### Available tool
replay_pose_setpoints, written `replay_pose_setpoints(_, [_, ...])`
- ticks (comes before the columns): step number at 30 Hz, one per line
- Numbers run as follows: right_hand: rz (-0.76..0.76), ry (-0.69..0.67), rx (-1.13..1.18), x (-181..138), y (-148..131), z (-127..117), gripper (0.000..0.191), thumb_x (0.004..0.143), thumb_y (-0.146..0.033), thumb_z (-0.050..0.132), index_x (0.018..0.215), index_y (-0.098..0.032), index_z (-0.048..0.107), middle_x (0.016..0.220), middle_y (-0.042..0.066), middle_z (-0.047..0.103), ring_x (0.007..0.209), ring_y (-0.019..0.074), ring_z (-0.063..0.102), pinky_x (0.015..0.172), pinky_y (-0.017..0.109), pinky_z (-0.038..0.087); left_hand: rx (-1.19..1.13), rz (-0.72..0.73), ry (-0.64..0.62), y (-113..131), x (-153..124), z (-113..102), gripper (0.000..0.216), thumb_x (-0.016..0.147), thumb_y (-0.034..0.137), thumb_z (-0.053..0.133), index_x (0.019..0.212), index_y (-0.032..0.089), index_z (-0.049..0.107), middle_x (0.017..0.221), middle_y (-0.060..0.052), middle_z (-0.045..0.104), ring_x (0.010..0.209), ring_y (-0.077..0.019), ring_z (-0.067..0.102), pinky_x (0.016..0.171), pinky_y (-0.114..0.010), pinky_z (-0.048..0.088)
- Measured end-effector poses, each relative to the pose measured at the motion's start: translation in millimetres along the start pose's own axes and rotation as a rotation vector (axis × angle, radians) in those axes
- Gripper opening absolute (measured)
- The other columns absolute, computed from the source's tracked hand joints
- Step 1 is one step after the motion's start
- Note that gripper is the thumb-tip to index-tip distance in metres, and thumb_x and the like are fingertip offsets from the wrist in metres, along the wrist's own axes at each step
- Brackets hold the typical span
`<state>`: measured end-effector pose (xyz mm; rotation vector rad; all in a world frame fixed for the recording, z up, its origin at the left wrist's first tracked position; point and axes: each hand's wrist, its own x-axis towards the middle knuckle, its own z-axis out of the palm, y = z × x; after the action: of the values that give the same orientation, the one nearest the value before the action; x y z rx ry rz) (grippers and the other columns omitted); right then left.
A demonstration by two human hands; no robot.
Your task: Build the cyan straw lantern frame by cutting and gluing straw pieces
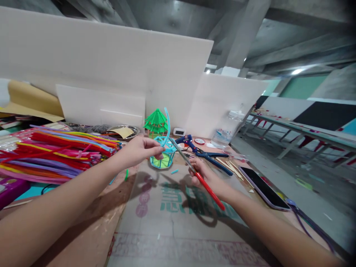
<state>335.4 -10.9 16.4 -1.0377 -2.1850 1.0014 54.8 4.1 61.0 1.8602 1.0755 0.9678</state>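
My left hand point(146, 150) pinches a light blue pipe cleaner point(167, 124) between thumb and fingers; it curves upward from the fingertips. In my right hand point(204, 172) is a pair of red-handled scissors point(207, 189), seen nearly edge-on, blades pointing up and left close to the pipe cleaner. Just behind both hands stands a small light blue frame point(162, 166) with a green base, partly hidden by my left fingers. A green pointed roof model point(157, 120) shows behind it. On the board below lies a short blue offcut point(174, 171).
Bundles of coloured pipe cleaners point(55, 152) fill the left side. A blue glue gun point(187, 141), dark blue pliers point(217, 159), wooden sticks point(232, 167) and a phone point(263, 187) lie to the right. White foam boards point(111, 66) stand behind, near a clear plastic container point(222, 137).
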Motion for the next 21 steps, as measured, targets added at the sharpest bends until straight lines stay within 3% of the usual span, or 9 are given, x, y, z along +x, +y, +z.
replay_pose_setpoints(8, [0.021,-0.036,-0.072,-2.5,-5.1,0.5,0.042,0.083,-0.054,0.054,0.108,-0.021,0.046,0.084,0.001,0.052,0.071,0.0146,0.046,0.065,0.028,0.040,0.072,-0.002,-0.095,0.1,-1.9,7.2,0.033,0.079,0.046,0.060,0.084,0.015,0.071,0.078,-0.004,0.073,0.077,-0.0186,0.066,0.072,-0.027,0.049])
replay_pose_setpoints(14, [0.036,-0.127,-0.068,-4.9,-14.8,4.1,0.043,0.085,-0.050,0.054,0.115,-0.020,0.043,0.085,0.001,0.052,0.072,0.0141,0.046,0.064,0.027,0.041,0.114,0.003,-0.127,-1.8,-2.9,13.5,0.024,0.078,0.036,0.059,0.086,0.018,0.073,0.077,-0.002,0.074,0.074,-0.0178,0.066,0.068,-0.025,0.048])
replay_pose_setpoints(21, [0.001,-0.098,-0.098,-6.2,-17.5,5.5,0.041,0.086,-0.053,0.051,0.110,-0.020,0.048,0.083,0.000,0.047,0.072,0.0139,0.043,0.064,0.026,0.039,0.167,0.003,-0.145,7.6,-6.3,15.1,0.024,0.079,0.036,0.058,0.081,0.018,0.074,0.077,-0.002,0.074,0.075,-0.0181,0.067,0.068,-0.024,0.049])
